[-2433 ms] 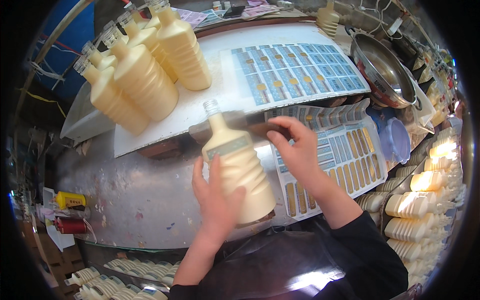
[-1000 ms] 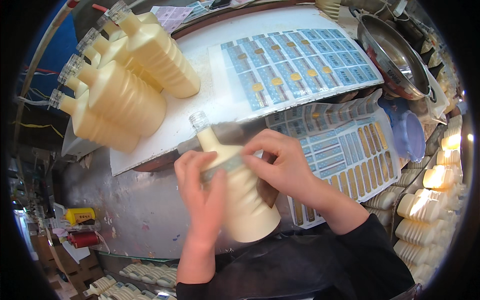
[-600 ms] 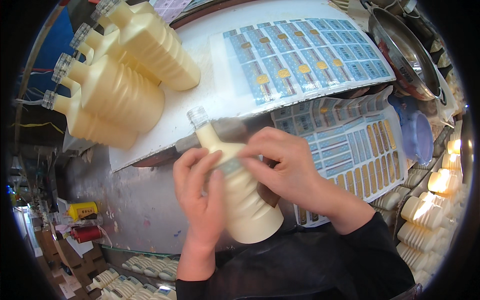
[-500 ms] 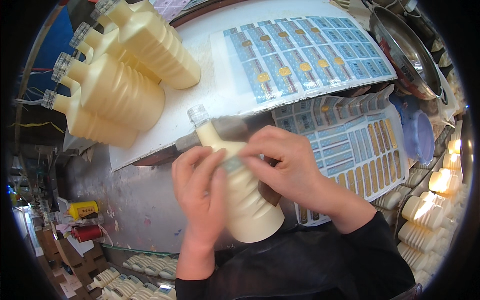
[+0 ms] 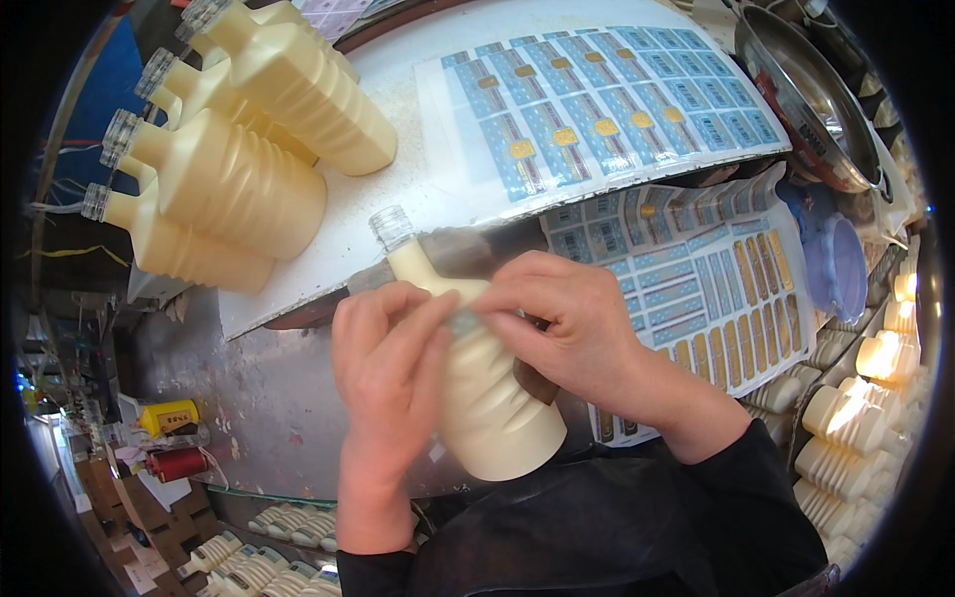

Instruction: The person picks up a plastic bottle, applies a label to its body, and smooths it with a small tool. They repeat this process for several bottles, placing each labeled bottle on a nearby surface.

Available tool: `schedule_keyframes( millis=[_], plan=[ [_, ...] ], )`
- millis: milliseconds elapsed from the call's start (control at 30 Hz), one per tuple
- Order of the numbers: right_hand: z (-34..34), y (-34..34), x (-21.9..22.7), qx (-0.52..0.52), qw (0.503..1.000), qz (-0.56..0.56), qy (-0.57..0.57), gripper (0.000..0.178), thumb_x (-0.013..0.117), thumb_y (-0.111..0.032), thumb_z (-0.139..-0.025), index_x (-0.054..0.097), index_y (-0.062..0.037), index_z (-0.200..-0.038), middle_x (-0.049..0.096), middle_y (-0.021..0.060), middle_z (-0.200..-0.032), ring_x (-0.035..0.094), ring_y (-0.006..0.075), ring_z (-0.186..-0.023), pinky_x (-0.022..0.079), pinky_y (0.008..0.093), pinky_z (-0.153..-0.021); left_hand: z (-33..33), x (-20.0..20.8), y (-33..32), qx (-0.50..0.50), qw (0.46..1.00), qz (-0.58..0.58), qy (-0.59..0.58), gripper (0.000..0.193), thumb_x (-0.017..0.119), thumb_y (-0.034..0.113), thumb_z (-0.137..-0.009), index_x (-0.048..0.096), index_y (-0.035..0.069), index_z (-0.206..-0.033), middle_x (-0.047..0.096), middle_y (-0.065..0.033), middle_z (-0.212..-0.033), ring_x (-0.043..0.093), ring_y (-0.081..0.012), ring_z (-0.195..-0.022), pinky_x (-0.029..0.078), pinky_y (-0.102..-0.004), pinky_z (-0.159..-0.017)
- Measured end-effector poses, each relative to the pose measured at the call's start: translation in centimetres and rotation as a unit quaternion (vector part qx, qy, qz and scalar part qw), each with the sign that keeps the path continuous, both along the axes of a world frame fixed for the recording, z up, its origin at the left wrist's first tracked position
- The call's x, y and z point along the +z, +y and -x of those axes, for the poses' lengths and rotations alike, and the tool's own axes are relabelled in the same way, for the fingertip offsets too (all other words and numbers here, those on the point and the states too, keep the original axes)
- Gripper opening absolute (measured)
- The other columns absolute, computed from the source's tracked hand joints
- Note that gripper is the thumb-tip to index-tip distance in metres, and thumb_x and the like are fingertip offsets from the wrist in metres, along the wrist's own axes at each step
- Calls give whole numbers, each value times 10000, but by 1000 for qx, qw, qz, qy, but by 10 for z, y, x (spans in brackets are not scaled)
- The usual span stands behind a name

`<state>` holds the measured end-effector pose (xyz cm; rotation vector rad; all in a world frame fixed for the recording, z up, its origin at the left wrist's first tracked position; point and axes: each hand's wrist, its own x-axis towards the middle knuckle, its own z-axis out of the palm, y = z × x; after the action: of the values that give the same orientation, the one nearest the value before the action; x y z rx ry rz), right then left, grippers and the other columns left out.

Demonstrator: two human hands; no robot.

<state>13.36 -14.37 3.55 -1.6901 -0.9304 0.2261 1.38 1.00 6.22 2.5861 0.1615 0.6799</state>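
A cream plastic bottle [image 5: 502,418] with ridged sides and a clear threaded neck leans in front of me, its neck tilted to the far left. Across its upper body, between my fingertips, lies a pale blue label [image 5: 465,321]. My right hand [image 5: 562,323] pinches the label's right end against the bottle. The slightly blurred fingers of my left hand [image 5: 388,348] are drawn together at the label's left end. A dark brown piece [image 5: 534,383] beside the bottle is partly hidden by my right hand.
Cream bottles [image 5: 239,189] stand at the far left of the white board [image 5: 423,189]. A sheet of blue and gold labels [image 5: 597,119] covers its right part; another label sheet [image 5: 711,308] lies nearer. At right are a metal pan [image 5: 811,99], a lilac tub [image 5: 834,269] and many bottles [image 5: 841,428].
My left hand has shifted slightly left, and its fingers, spread along the bottle before, have come together at the label. My right hand and the bottle have hardly moved.
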Motion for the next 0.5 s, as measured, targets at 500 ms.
schedule_keyframes(
  millis=[500],
  plan=[
    [-18,-16,-4,10,944,22,330,247,633,-232,-994,725,-17,-1074,677,88,-1081,660,177,-1006,508,277,-893,1,3,4,-9,999,33,7,299,681,-36,-798,751,56,-1074,636,-89,-993,576,-286,-909,458,-385,-813]
  ],
)
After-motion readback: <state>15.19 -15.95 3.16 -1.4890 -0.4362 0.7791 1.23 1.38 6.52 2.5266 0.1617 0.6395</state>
